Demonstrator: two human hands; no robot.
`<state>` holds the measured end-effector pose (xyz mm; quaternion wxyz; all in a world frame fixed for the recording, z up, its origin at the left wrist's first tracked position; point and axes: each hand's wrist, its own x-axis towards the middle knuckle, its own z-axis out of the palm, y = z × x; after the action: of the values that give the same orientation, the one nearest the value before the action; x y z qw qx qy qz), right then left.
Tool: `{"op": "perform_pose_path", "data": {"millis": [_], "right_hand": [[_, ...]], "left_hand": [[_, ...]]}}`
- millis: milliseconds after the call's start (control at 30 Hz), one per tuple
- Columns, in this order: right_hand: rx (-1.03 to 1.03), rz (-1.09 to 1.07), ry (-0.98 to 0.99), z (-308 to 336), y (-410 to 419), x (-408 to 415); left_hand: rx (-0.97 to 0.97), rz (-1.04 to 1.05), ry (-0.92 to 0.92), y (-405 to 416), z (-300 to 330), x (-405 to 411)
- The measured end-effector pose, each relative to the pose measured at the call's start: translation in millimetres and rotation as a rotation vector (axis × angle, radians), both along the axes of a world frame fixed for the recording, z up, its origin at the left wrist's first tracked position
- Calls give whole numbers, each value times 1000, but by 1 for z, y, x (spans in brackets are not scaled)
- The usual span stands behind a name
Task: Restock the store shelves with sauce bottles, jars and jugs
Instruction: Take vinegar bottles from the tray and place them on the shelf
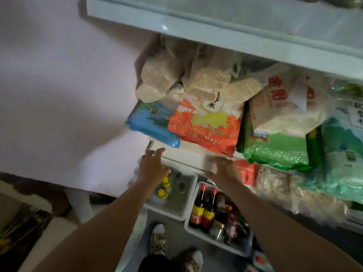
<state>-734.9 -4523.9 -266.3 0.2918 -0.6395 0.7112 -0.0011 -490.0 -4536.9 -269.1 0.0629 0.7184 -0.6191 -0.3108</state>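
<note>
Head view: both hands empty, fingers spread, reaching toward bare front strip of shelf (188, 156) below rice bags. Left hand (154, 166) over white bin (177, 210) holding small yellow-capped bottles (165, 188). Right hand (224, 166) above second bin (198, 231) with dark red-capped sauce bottles (203, 210) and jars (218, 229). Judgement: bottles probably glass, heavy, fragile, slick; take by body below shoulder, not cap. Jars: grip round body.

An orange leaf-printed rice bag (206, 128) lies on the white shelf (184, 154). Left of it sits a blue bag (151, 124), right of it a green bag (279, 152). Clear grain sacks (208, 83) rest behind it. Below it, leopard-print slippers (159, 240) stand on the floor.
</note>
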Motion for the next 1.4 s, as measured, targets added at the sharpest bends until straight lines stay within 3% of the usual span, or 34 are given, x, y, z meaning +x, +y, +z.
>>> {"op": "perform_pose_path", "data": {"millis": [267, 733, 1033, 1400], "right_hand": [[136, -217, -153, -134, 9, 8], [192, -386, -342, -404, 11, 42], [152, -424, -499, -473, 6, 58], [97, -393, -527, -499, 9, 69]], "left_hand": [[157, -43, 69, 9, -139, 3], [181, -19, 235, -23, -406, -34], [178, 71, 312, -47, -475, -45], [94, 58, 365, -52, -493, -41]]}}
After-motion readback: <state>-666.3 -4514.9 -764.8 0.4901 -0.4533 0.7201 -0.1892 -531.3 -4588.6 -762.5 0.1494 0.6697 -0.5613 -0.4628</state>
